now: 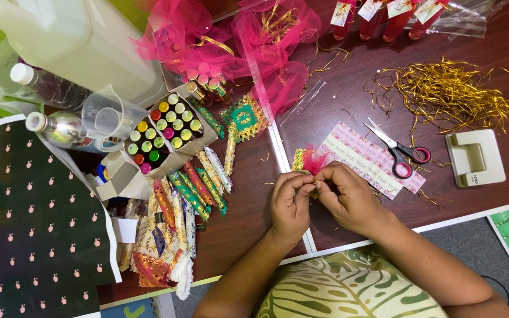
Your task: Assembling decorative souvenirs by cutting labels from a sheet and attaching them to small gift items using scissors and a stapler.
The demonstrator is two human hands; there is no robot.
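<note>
A: Right, both hands meet over the dark wooden table [349,100], and pinched between them sits a small pink tulle bundle [313,160] with a bit of gold at its neck.

B: Fingers?

A: The left hand [290,203] has thumb and forefinger pressed together on the bundle's neck; the right hand [349,197] has its fingertips closed on the same spot, just touching the left. What thread or tie they grip is too small to tell.

B: How does it handle, you reckon?

A: Feather-light, I'd judge, soft and springy, the netting crushes easily and could slip. Best held right at the gathered neck, as now, not by the frill.

B: Around it?

A: Scissors [400,150] just right, gold strands [449,94] beyond, a hole punch [475,158] beside, a patterned paper strip [363,159] underneath.
</note>
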